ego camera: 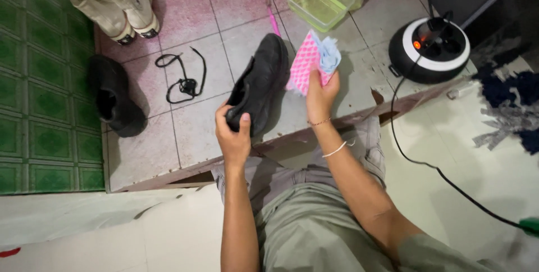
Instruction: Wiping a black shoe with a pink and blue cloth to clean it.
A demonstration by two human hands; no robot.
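My left hand (233,134) grips the heel end of a black shoe (261,81), holding it tilted above the pinkish tiled step (168,137). My right hand (321,95) holds up a folded pink-and-white checked cloth (306,61) with a pale blue cloth (328,53) bunched against it, just right of the shoe. The cloths are close to the shoe's side; I cannot tell whether they touch it.
A second black shoe (115,98) lies at the left, a loose black lace (182,78) beside it. A pair of beige sneakers (115,2) stands at the back. A clear tub of yellowish liquid (317,0), a pink brush handle (273,19) and a round black-and-white appliance (429,47) with its cord (426,165) sit to the right.
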